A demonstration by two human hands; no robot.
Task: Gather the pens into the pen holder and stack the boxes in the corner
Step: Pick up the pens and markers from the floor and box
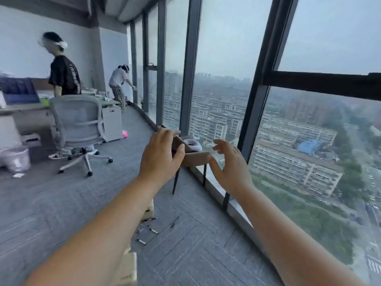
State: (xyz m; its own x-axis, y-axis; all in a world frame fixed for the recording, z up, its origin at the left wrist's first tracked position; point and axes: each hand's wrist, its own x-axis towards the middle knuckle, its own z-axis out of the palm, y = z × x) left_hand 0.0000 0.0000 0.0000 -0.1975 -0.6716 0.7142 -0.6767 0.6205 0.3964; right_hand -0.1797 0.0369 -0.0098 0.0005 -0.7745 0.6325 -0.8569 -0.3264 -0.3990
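Both your hands are up in the air in front of you and they hold nothing. Your left hand (162, 153) is open with the fingers loosely bent, and your right hand (228, 164) is open with the fingers spread and curved. They are well above the things of the task.

The pens (153, 230) lie scattered on the floor (195, 244), near you and just right of your left forearm. One box (148, 211) shows beside them, half hidden under that arm, and a nearer box (127, 267) sits at the bottom edge. I cannot see the pen holder from here.

The main risk, I think, is under your feet. Your eyes are directed far, toward the brown chair (195, 158) by the window (299, 141), while the pens are low and small. If you step forward now, you can tread on a pen and slip, or kick it away under the chair.

A second risk is the arm: it covers the boxes, so reaching down blind may knock the far one over the pens. Also one thin dark pen (173, 223) is hard to tell from the floor lines, so it may be forgotten.
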